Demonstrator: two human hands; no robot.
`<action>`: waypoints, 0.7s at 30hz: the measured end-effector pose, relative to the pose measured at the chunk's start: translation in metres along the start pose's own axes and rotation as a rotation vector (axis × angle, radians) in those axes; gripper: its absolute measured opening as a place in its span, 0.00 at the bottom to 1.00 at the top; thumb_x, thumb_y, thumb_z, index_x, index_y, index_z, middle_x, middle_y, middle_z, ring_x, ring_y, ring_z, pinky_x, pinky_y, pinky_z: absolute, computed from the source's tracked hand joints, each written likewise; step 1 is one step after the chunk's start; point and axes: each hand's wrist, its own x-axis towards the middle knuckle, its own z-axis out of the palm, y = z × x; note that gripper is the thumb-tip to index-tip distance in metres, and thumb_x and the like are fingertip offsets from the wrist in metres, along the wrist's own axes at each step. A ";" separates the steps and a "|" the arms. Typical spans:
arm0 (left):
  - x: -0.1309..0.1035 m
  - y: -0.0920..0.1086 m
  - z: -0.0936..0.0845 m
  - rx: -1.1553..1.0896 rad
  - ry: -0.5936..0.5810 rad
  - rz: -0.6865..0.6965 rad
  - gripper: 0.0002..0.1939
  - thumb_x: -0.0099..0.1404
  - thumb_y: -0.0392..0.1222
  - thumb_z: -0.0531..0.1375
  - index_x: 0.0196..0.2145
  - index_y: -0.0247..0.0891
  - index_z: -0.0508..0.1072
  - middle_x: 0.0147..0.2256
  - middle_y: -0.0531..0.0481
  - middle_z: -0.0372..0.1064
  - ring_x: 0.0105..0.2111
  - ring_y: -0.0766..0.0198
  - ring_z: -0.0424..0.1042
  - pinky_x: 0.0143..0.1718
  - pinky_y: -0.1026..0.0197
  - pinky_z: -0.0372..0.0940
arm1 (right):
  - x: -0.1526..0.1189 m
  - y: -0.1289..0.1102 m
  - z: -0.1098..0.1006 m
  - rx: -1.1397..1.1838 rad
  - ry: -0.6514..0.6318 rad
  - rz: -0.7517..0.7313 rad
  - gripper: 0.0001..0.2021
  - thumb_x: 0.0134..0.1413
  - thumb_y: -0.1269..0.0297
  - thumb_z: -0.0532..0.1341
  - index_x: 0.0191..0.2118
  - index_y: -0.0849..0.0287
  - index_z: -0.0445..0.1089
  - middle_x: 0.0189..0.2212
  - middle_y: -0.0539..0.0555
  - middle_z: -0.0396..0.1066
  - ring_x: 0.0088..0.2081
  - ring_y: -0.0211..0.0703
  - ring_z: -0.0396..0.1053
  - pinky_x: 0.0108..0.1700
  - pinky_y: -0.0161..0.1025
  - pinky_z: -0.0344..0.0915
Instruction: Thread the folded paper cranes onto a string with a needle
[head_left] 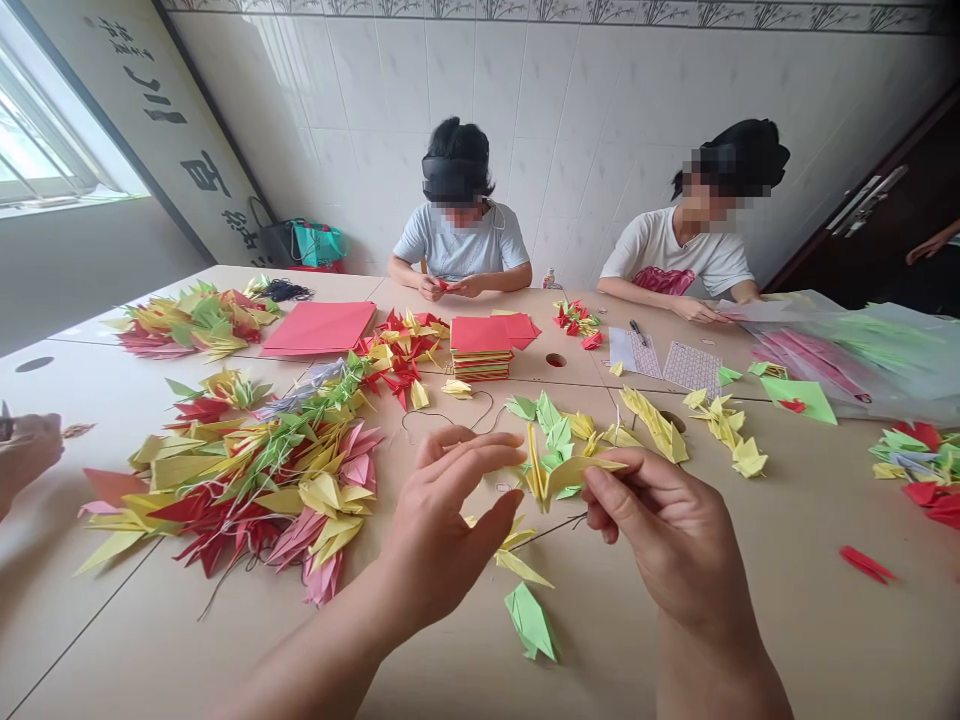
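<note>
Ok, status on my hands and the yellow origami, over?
Right hand pinching yellow origami by one tip. Left hand open beside it, contact unclear. Origami raised above table. Nothing seen blocking.

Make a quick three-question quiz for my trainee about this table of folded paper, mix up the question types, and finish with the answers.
1. Which colour is the folded paper piece pinched by the right hand? a) red b) yellow c) blue
2. True or false: the stack of paper squares has a green sheet on top.
3. Fill in "nearer to" or "farther from": the green folded piece at the bottom of the picture lies ____ the camera than that stack.

Key: 1. b; 2. false, its top sheet is red; 3. nearer to.
</note>
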 end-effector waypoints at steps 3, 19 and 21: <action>-0.004 0.002 0.001 -0.012 -0.002 0.017 0.20 0.61 0.33 0.62 0.50 0.45 0.66 0.44 0.48 0.74 0.49 0.56 0.66 0.48 0.55 0.63 | 0.001 -0.001 0.001 -0.049 -0.007 0.007 0.08 0.55 0.60 0.64 0.29 0.58 0.73 0.18 0.49 0.66 0.19 0.35 0.64 0.19 0.30 0.64; -0.006 0.003 -0.002 -0.292 -0.233 -0.188 0.11 0.66 0.40 0.59 0.47 0.43 0.68 0.36 0.51 0.69 0.32 0.68 0.70 0.31 0.68 0.68 | -0.005 -0.011 0.006 -0.090 -0.012 0.014 0.10 0.54 0.59 0.62 0.25 0.56 0.70 0.17 0.47 0.64 0.19 0.34 0.62 0.21 0.31 0.61; -0.004 0.003 -0.003 -0.311 -0.279 -0.248 0.13 0.67 0.40 0.57 0.49 0.44 0.69 0.36 0.50 0.69 0.32 0.67 0.69 0.30 0.67 0.66 | -0.005 -0.012 0.007 -0.103 -0.017 0.008 0.10 0.54 0.58 0.62 0.25 0.56 0.70 0.17 0.47 0.64 0.19 0.35 0.63 0.21 0.31 0.62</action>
